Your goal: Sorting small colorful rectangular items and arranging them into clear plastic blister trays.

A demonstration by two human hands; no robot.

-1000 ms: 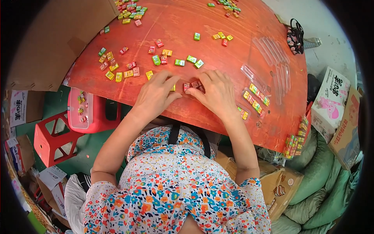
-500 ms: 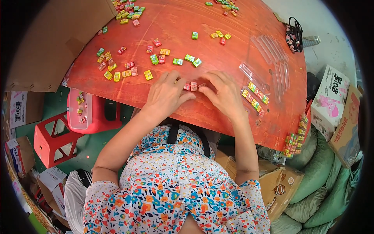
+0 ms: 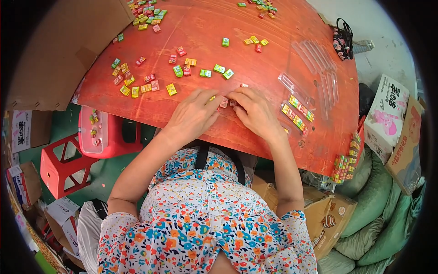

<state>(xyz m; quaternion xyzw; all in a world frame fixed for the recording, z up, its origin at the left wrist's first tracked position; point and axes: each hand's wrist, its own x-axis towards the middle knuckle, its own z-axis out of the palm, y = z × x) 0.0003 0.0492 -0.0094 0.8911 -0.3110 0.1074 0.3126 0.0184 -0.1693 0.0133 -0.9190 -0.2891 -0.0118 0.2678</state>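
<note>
your left hand [image 3: 194, 114] is in the head view, low over the near edge of the red table [image 3: 269, 59], fingers curled and bunched, thumb turned in toward your other hand; you have a yellow box [image 3: 212, 97] partly hidden at its fingertips. your right hand [image 3: 255, 113] faces it with fingers bent, its tips almost meeting the left ones. a pink box [image 3: 223, 104] and a red box [image 3: 233, 103] sit side by side between your two hands, partly covered by your fingers; i cannot tell whether either hand is pinching one or only touching it. another red piece [image 3: 244, 85] peeks out just beyond your right fingers. past your left hand, loose boxes [image 3: 171, 89] in yellow, red and green are scattered over the table, with a denser heap [image 3: 148, 13] at the far left beside a big carton [image 3: 54, 55]. to the right of your right hand lie two neat rows [image 3: 294, 119] of mixed boxes, and beyond them clear trays [image 3: 311, 57]. at the table's right edge you have stacked packs [image 3: 343, 168], and a pink tub [image 3: 109, 137] stands below the left edge.
</note>
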